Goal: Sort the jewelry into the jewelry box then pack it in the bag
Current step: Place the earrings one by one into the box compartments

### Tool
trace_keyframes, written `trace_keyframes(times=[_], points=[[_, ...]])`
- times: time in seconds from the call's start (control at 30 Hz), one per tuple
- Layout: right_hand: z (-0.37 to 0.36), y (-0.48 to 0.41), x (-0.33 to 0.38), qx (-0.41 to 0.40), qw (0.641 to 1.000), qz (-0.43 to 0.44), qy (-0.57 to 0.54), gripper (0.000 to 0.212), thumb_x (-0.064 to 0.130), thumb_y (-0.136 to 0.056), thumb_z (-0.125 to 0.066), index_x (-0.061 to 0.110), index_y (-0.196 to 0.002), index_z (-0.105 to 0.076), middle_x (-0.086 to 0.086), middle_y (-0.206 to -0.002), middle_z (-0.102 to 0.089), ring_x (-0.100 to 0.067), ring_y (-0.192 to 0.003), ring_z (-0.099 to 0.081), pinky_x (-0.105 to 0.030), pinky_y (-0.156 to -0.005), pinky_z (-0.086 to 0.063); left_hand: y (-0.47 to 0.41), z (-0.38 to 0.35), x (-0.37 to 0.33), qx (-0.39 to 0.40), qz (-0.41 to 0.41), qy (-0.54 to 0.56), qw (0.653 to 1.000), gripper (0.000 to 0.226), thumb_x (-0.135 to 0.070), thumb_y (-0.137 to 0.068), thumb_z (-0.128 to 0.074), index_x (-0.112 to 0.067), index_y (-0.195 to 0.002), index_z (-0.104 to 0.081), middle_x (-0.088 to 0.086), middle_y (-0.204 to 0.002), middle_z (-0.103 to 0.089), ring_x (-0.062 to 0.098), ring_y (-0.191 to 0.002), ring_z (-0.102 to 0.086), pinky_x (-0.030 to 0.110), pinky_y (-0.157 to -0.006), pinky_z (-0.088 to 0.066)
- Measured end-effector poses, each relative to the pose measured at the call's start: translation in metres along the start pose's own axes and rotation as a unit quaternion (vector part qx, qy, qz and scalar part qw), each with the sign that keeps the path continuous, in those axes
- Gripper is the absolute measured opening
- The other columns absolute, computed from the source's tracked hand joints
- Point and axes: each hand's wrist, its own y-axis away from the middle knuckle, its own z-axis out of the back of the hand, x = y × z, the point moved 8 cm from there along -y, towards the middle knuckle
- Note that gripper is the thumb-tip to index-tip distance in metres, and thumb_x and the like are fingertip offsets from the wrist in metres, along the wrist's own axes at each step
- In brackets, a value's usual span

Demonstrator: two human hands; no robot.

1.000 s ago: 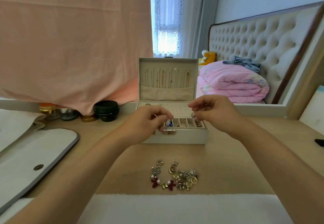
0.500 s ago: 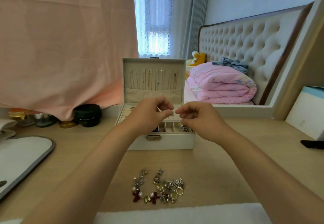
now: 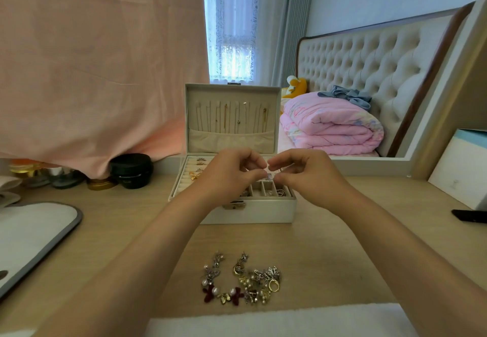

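A white jewelry box (image 3: 253,214) stands open on the desk, its lid upright with thin chains hanging inside. Several pieces lie in its tray slots. Above the tray my left hand (image 3: 232,176) and my right hand (image 3: 307,172) meet, fingertips pinching a small sparkly earring (image 3: 268,176) between them. A pile of loose jewelry (image 3: 243,280), with pearls, red bows and a gold ring, lies on the desk in front of the box. The white bag (image 3: 34,234) with a grey rim lies at the left.
Black and gold cosmetic jars (image 3: 131,169) stand at the back left under a pink cloth. A dark phone (image 3: 470,216) and a leaning white board (image 3: 461,170) sit at the right. A white towel (image 3: 276,319) covers the desk's front edge.
My two hands have drawn together over the tray and now both pinch the small earring. The view has shifted slightly.
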Motion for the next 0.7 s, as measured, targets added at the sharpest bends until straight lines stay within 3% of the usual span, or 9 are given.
trace_keyframes(times=[0.13, 0.27, 0.37, 0.47, 0.6, 0.7], points=[[-0.002, 0.001, 0.003, -0.001, 1.000, 0.002, -0.023, 0.029, 0.002, -0.075, -0.084, 0.028, -0.086, -0.076, 0.004, -0.084, -0.078, -0.023, -0.083, -0.074, -0.035, -0.082, -0.062, 0.002, -0.004, -0.002, -0.014, 0.016, 0.036, 0.999, 0.005, -0.024, -0.087, -0.078, -0.022, -0.089, -0.074, -0.001, -0.079, -0.073, 0.005, -0.067, -0.062, 0.025, -0.065, -0.051], [-0.002, -0.001, -0.003, -0.010, 0.999, -0.004, -0.037, 0.023, 0.002, -0.076, -0.083, 0.021, -0.086, -0.078, 0.001, -0.081, -0.078, -0.015, -0.079, -0.074, -0.034, -0.080, -0.061, 0.003, -0.003, 0.000, 0.000, 0.025, 0.044, 0.999, 0.005, -0.031, -0.090, -0.073, -0.026, -0.091, -0.076, -0.003, -0.080, -0.074, 0.005, -0.071, -0.065, 0.028, -0.071, -0.052], [-0.005, -0.002, -0.007, -0.017, 1.000, -0.002, 0.023, 0.016, 0.012, -0.080, -0.082, 0.027, -0.082, -0.078, 0.016, -0.068, -0.072, 0.000, -0.062, -0.063, -0.023, -0.068, -0.052, 0.003, 0.000, 0.003, 0.022, 0.008, -0.080, 0.996, 0.004, -0.033, -0.093, -0.069, -0.032, -0.093, -0.073, -0.015, -0.087, -0.069, 0.004, -0.083, -0.062, 0.030, -0.078, -0.053], [-0.011, -0.001, -0.012, -0.022, 0.990, -0.001, 0.137, 0.018, 0.024, -0.081, -0.078, 0.040, -0.074, -0.073, 0.030, -0.065, -0.065, 0.009, -0.061, -0.057, -0.019, -0.064, -0.043, 0.005, -0.003, 0.004, 0.045, -0.029, -0.243, 0.969, 0.007, -0.040, -0.091, -0.068, -0.038, -0.097, -0.071, -0.018, -0.099, -0.063, 0.007, -0.101, -0.055, 0.037, -0.086, -0.051], [-0.015, 0.002, -0.010, -0.012, 0.974, 0.005, 0.226, 0.011, 0.035, -0.084, -0.073, 0.044, -0.080, -0.072, 0.028, -0.077, -0.066, 0.017, -0.066, -0.052, -0.017, -0.062, -0.037, 0.010, -0.011, 0.002, 0.073, -0.052, -0.258, 0.962, 0.017, -0.037, -0.094, -0.064, -0.032, -0.106, -0.073, -0.012, -0.107, -0.060, 0.009, -0.102, -0.051, 0.033, -0.086, -0.048], [-0.014, 0.005, -0.005, -0.001, 0.964, 0.013, 0.266, 0.009, 0.036, -0.087, -0.071, 0.045, -0.087, -0.073, 0.033, -0.071, -0.060, 0.014, -0.067, -0.051, -0.014, -0.059, -0.032, 0.011, -0.010, 0.001, 0.065, -0.068, -0.273, 0.957, 0.018, -0.037, -0.095, -0.061, -0.033, -0.108, -0.073, -0.012, -0.109, -0.060, 0.009, -0.103, -0.049, 0.034, -0.086, -0.048]])
